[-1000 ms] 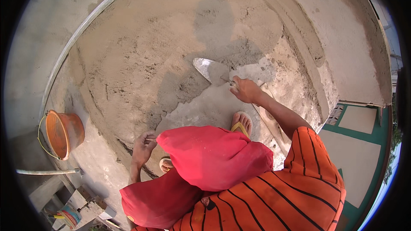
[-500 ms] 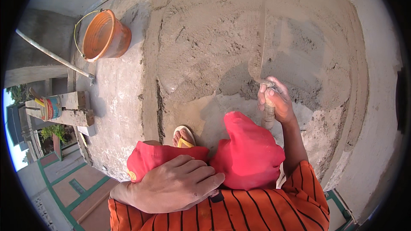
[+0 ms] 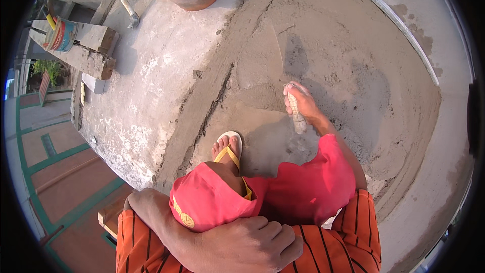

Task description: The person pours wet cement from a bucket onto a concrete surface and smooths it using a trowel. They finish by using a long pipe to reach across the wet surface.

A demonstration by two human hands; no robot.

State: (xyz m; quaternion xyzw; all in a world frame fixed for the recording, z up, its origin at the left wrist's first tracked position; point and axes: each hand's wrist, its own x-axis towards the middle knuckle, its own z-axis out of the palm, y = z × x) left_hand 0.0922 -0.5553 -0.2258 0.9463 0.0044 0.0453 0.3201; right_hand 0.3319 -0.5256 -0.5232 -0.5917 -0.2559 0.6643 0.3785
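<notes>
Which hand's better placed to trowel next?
Right, I'd say: the right hand grips the trowel over the mortar; the left hand lies by the shirt, no tool visible.

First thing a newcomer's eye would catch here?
Probably the red trousers at lower centre, with the left hand lying just below them at the bottom edge. Next, the right hand, right of centre, gripping a trowel by its handle, with brownish-grey mortar spread beyond it. Then the orange bucket at the top, left of centre, partly cut off by the frame.
</notes>
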